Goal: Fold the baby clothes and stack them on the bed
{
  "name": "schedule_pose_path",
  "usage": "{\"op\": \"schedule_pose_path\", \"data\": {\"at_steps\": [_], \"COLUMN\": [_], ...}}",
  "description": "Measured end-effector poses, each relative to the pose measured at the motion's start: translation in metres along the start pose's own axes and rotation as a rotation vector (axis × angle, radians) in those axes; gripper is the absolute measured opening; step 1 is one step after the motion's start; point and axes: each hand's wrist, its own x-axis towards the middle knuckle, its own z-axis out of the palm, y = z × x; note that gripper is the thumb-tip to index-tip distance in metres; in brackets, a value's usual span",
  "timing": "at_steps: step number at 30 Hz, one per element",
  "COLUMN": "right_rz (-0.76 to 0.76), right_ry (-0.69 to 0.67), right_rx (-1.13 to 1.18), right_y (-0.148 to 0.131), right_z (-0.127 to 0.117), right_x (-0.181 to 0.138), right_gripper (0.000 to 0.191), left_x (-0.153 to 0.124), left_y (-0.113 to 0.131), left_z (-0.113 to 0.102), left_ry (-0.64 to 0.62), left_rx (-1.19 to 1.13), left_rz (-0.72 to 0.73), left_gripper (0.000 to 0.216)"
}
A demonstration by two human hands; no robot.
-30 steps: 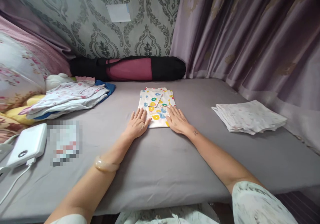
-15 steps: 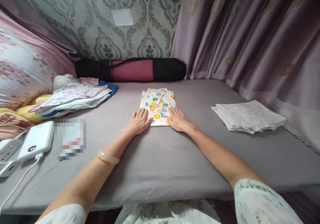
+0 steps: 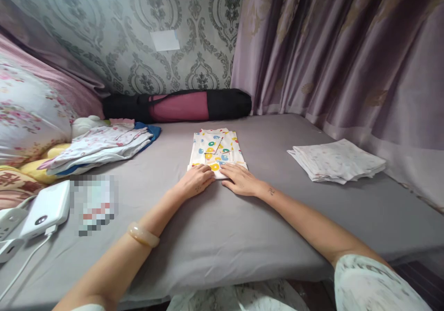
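Observation:
A folded white shirt (image 3: 211,145) with colourful prints lies in front of me, its neck end pointing to the wall and a sleeve folded across it. My left hand (image 3: 198,179) holds the left part of its near edge, fingers curled over the cloth. On the right part of that same edge, my right hand (image 3: 240,179) has its fingers over the top and its thumb at the near side. The near end forms a slightly wider band under both hands. Part of this edge is hidden by my fingers.
Folded pale cloths (image 3: 338,161) lie to the right. At left are a pile of clothes (image 3: 100,142), a white power bank (image 3: 46,209) with a cable and a blurred item (image 3: 95,204). A black and pink long bag (image 3: 178,106) lies along the wall.
My hands have drawn back to the shirt's near edge, from lying flat on its sides to holding that edge. The near end now shows a wider, turned band. The view has tilted slightly.

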Motion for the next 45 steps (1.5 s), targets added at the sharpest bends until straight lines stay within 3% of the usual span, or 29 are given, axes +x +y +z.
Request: {"op": "schedule_pose_path", "data": {"at_steps": [9,15,25,31,37,42,45], "right_rz": [-0.005,0.079,0.034,-0.026,-0.105,-0.110,-0.105], "right_ry": [0.106,0.079,0.063,0.065,-0.002,-0.118,-0.170], "right_rx": [-0.093,-0.135,-0.112,-0.151,-0.093,0.013,0.123], "right_y": [0.018,0.041,0.047,0.031,0.005,-0.016,-0.020], "right_z": [-0.002,-0.009,-0.019,-0.038,-0.053,-0.071,-0.086], "right_x": [0.003,-0.004,-0.012,-0.031,-0.066,-0.092,-0.093], "right_gripper": [0.040,0.053,0.065,0.062,0.059,0.056,0.052], "left_x": [0.007,-0.006,-0.031,-0.043,-0.069,-0.085,-0.084], "left_y": [0.006,-0.010,-0.038,-0.027,0.000,0.029,0.030], "left_z": [-0.007,-0.003,-0.016,-0.027,-0.048,-0.080,-0.092], "left_ry": [-0.019,-0.006,-0.041,0.007,-0.056,-0.184,-0.256], "left_rx": [0.155,0.096,0.057,0.078,-0.012,-0.183,-0.307], "left_rz": [-0.103,-0.027,-0.147,-0.068,0.032,-0.030,-0.098], "left_gripper": [0.040,0.028,0.061,0.055,0.049,0.044,0.038]}}
